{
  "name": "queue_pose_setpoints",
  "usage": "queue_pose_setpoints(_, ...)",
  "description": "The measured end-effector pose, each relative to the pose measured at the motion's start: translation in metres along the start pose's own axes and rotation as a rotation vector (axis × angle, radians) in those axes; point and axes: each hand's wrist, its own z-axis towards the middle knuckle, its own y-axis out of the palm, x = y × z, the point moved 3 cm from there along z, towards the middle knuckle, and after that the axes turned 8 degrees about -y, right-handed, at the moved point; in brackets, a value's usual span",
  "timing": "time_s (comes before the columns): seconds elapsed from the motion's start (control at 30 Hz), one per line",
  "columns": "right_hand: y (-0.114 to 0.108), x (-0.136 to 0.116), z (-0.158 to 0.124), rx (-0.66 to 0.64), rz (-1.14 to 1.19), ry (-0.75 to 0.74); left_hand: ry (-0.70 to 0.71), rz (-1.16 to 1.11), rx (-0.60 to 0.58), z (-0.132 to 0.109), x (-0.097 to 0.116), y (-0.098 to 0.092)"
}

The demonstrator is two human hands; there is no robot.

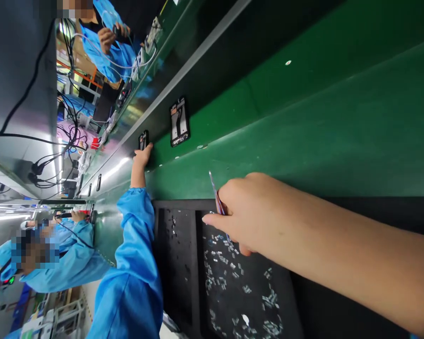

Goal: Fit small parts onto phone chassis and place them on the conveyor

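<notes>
At the far end of its reach, my left hand (142, 156), in a blue sleeve, grips the near end of a black phone housing (143, 138) on the green bench; its fingertips are partly hidden. My right hand (245, 207), bare-armed, is closed around slim metal tweezers (212, 182), whose tip points away over the bench. It hovers above the edge of a black tray (195, 273) scattered with many small shiny pieces (219, 256). Between the two hands, farther back, lies a second phone housing (179, 122) with a dark flex strip inside.
A metal rail (205, 49) runs along the far side of the green bench (321, 132). Farther down lie more phones (99, 182). Co-workers in blue sit across (108, 42) and along the line (67, 249). Black cables (38, 165) hang at the left.
</notes>
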Motion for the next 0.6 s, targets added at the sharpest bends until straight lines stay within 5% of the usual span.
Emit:
queue_pose_setpoints(0.17, 0.001, 0.0, -0.001, -0.095, 0.052, 0.147, -0.037, 0.022, 0.013, 0.0, -0.006, 0.009)
queue_pose_setpoints(0.33, -0.007, -0.01, -0.002, -0.323, 0.098, 0.262, -0.071, -0.011, 0.044, -0.017, -0.002, -0.003)
queue_pose_setpoints(0.5, -0.025, -0.02, -0.002, -0.336, 0.31, 0.288, -0.037, -0.103, -0.091, -0.052, -0.004, -0.043)
queue_pose_setpoints(0.6, -0.034, -0.026, -0.002, -0.279, 0.505, 0.293, 0.06, -0.155, -0.162, -0.11, -0.032, -0.081)
